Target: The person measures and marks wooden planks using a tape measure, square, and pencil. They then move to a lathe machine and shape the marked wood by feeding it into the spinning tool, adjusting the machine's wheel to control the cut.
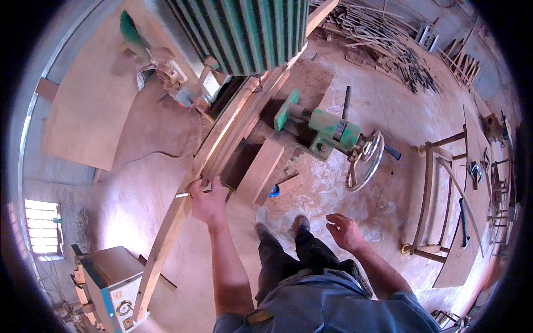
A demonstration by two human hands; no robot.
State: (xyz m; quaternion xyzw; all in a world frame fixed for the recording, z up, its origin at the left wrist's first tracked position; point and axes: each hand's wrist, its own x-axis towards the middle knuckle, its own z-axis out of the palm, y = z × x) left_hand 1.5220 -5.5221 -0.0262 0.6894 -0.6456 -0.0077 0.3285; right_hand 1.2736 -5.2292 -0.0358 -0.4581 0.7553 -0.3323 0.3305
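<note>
My left hand (pixel 206 201) grips the near edge of a long, slightly curved wooden plank (pixel 183 202) that runs from the lower left up toward the green machine (pixel 327 130). A short pale stick pokes out beside the fingers. My right hand (pixel 345 230) hangs free above the dusty floor with its fingers half curled and nothing in it. A thicker wooden block (pixel 265 169) lies just right of the plank, by the machine's base. My feet stand between the two hands.
A metal handwheel (pixel 367 161) juts from the green machine. A green ribbed panel (pixel 244 30) stands at the top. A wooden frame (pixel 438 200) leans at right, a scrap pile (pixel 388 50) sits upper right, a small cabinet machine (pixel 114 288) lower left, and a large board (pixel 89 111) at left.
</note>
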